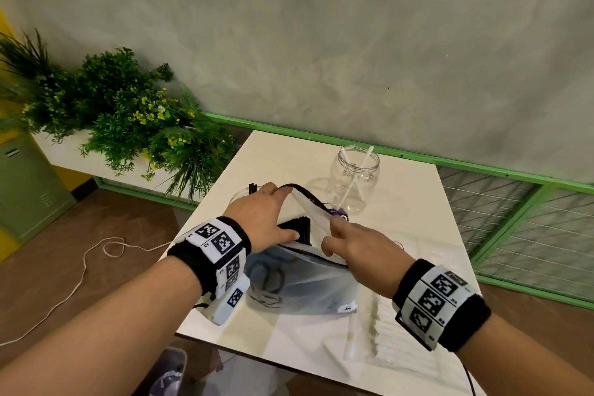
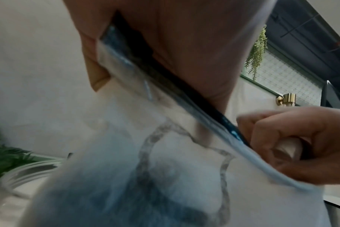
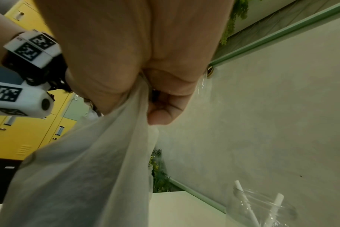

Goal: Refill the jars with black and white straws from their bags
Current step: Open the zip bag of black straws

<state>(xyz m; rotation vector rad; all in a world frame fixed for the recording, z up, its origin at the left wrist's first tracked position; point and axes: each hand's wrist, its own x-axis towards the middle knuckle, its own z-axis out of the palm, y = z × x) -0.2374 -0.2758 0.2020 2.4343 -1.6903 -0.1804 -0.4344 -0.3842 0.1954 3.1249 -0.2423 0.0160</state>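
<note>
Frosted zip bag (image 1: pixel 299 280) on the white table (image 1: pixel 414 228), mouth turned away toward the wall, long axis along the black zip strip. Between both hands: left hand (image 1: pixel 260 212) pinching the far lip, right hand (image 1: pixel 360 251) clenched on the near lip. Black straws (image 1: pixel 297 227) bundled, ends showing at the mouth. Clear jar (image 1: pixel 355 183) beyond, two white straws leaning inside.

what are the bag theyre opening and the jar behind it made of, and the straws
Bag: looks like frosted, translucent soft plastic with a black zip strip; it drapes and creases where the right hand pinches it. Jar: clear and glossy, glass or hard plastic, cannot tell which. White straws in the jar: matte, possibly paper. Black straws in the bag: too dark to judge.
</note>
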